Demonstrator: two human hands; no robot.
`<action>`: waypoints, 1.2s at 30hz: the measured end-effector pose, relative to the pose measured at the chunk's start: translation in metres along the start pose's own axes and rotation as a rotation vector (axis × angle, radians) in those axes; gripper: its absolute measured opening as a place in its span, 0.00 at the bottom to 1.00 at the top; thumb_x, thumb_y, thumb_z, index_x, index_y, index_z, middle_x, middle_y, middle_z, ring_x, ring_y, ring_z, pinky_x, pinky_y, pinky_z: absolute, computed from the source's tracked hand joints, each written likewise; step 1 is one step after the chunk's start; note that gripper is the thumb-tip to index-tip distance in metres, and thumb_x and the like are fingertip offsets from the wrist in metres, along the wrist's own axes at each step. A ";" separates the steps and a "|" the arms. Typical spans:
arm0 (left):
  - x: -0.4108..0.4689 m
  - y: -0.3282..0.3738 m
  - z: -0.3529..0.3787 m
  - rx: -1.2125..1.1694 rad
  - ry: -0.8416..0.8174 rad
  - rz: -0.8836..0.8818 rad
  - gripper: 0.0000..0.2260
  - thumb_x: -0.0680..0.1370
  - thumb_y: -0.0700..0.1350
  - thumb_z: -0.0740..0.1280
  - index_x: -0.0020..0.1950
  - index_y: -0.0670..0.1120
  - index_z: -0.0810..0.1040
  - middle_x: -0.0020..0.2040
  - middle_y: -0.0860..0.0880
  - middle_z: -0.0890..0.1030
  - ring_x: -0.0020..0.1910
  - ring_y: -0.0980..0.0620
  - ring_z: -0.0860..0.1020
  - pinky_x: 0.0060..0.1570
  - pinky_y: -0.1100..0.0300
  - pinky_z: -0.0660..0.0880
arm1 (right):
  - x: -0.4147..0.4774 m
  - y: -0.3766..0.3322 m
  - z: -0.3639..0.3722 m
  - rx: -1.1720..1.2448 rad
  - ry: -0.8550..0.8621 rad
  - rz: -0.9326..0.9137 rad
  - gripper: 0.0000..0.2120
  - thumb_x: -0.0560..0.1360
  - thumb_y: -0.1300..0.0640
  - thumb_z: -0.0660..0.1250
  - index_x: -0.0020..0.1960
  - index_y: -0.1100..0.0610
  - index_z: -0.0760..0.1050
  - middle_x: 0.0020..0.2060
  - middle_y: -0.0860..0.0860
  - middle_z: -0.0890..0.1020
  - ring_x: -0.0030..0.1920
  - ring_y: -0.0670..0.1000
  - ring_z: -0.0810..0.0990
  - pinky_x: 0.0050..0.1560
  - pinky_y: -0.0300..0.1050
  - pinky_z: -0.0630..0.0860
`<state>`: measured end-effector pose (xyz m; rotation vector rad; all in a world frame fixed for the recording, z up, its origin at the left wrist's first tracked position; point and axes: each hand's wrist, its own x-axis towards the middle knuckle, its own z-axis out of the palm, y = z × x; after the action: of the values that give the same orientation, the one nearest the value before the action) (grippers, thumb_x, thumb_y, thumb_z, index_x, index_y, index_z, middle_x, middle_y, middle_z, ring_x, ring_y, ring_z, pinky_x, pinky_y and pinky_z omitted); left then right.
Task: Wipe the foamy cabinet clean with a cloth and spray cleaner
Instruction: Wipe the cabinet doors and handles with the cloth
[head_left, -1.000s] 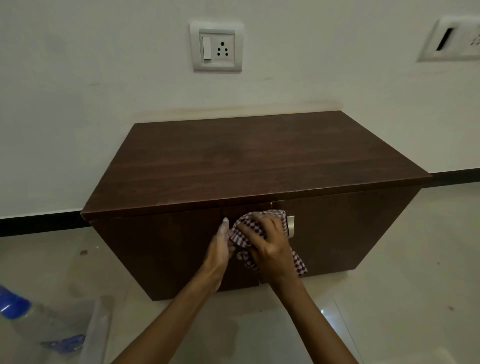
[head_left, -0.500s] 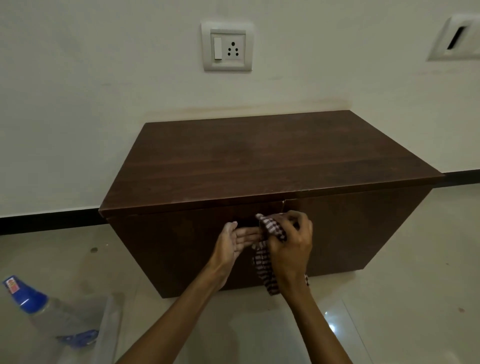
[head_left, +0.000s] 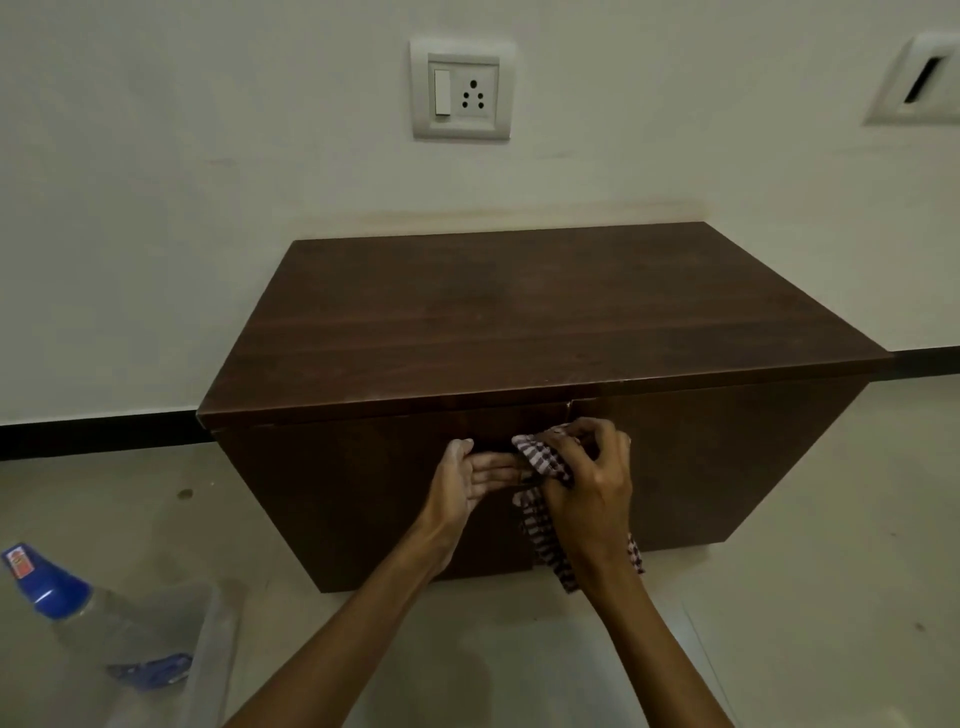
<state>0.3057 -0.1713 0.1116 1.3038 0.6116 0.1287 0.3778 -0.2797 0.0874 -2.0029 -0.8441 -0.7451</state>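
Note:
A low dark brown wooden cabinet (head_left: 519, 322) stands against the white wall, its two front doors closed. My right hand (head_left: 592, 483) grips a bunched red-and-white checked cloth (head_left: 543, 462) against the upper middle of the cabinet front, near the seam between the doors. The cloth's loose end hangs down below my wrist. My left hand (head_left: 467, 478) is held beside it with straight fingers, their tips touching the cloth. The door handle is hidden behind the cloth and my right hand.
A clear plastic bottle with a blue cap (head_left: 47, 582) lies on the pale tiled floor at the lower left. A switch-and-socket plate (head_left: 462, 88) is on the wall above the cabinet, another plate (head_left: 919, 83) at the upper right. A black skirting (head_left: 93, 431) runs along the wall.
The cloth was spread flat under my right hand; it is now bunched up in that hand. My left hand's fingers have turned toward the cloth. The view has shifted slightly left.

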 end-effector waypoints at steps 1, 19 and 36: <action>0.000 0.000 0.000 -0.003 -0.002 0.004 0.27 0.81 0.47 0.42 0.59 0.32 0.74 0.49 0.39 0.79 0.45 0.52 0.77 0.51 0.63 0.68 | 0.001 0.001 0.000 0.016 0.040 -0.040 0.19 0.59 0.73 0.74 0.49 0.61 0.80 0.47 0.60 0.77 0.50 0.53 0.70 0.42 0.50 0.78; 0.001 0.004 0.004 0.052 0.050 0.053 0.23 0.81 0.47 0.45 0.69 0.35 0.65 0.55 0.42 0.78 0.48 0.54 0.77 0.43 0.67 0.70 | -0.047 0.049 0.049 -0.018 0.101 -0.439 0.15 0.75 0.55 0.65 0.60 0.57 0.70 0.56 0.57 0.68 0.58 0.56 0.69 0.71 0.43 0.58; -0.005 0.009 0.008 0.085 0.048 0.129 0.23 0.80 0.44 0.44 0.52 0.35 0.76 0.50 0.40 0.80 0.48 0.49 0.77 0.47 0.65 0.70 | -0.072 0.071 0.049 -0.103 -0.134 -0.432 0.41 0.50 0.63 0.83 0.59 0.52 0.70 0.54 0.55 0.70 0.55 0.55 0.70 0.51 0.51 0.77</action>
<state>0.3076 -0.1778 0.1228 1.4261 0.5786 0.2420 0.3992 -0.2898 -0.0223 -1.9991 -1.3690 -0.9144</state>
